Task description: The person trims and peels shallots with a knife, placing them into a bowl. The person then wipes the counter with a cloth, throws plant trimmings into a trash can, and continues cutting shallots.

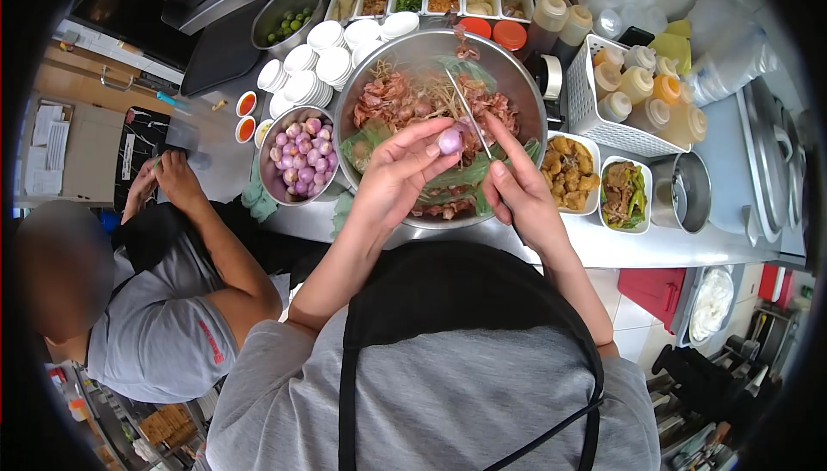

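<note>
Over a large steel bowl [345,109] full of reddish peelings and green netting, my left hand [401,174] pinches a small peeled purple shallot [449,142] between thumb and fingertips. My right hand [525,195] is wrapped round a knife [468,109], its blade pointing up and away beside the shallot. The index finger of that hand stretches along near the blade. Left of the large bowl, a smaller steel bowl [277,180] holds many purple shallots.
Behind are stacked white cups [301,87], a bowl of limes [258,27] and garnish trays. On the right stand a white basket of bottles [633,133], two food dishes and a steel pot [689,187]. A co-worker [164,316] stands at the left.
</note>
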Available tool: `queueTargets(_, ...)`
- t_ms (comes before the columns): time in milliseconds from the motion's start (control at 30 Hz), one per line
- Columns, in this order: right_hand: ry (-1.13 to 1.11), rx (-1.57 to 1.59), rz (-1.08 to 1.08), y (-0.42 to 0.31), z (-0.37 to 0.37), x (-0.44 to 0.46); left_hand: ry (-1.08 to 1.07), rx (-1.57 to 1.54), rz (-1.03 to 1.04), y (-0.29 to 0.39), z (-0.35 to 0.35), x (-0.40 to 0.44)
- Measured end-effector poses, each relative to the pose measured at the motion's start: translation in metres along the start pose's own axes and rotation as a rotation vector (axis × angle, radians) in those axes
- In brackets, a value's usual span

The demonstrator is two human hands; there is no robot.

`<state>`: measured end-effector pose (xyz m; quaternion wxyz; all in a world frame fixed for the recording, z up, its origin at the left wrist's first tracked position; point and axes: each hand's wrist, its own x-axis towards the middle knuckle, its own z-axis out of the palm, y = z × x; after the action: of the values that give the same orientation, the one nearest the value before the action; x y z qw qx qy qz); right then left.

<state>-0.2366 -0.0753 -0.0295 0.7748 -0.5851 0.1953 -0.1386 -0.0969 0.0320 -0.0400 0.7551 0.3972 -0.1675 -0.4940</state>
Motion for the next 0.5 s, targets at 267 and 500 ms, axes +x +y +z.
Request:
queueTargets(267, -0.143, 0.010, -0.003, 0.0022, 0.0036, -0.0009, 0.023, -0.055, 0.000, -0.0034, 0.0005, 0.0040)
queueTargets(500, -0.117, 0.059, 0.017, 0.0056, -0.0002, 0.0001, 0.008, -0.094, -0.002, -0.0063, -0.0021, 0.0042)
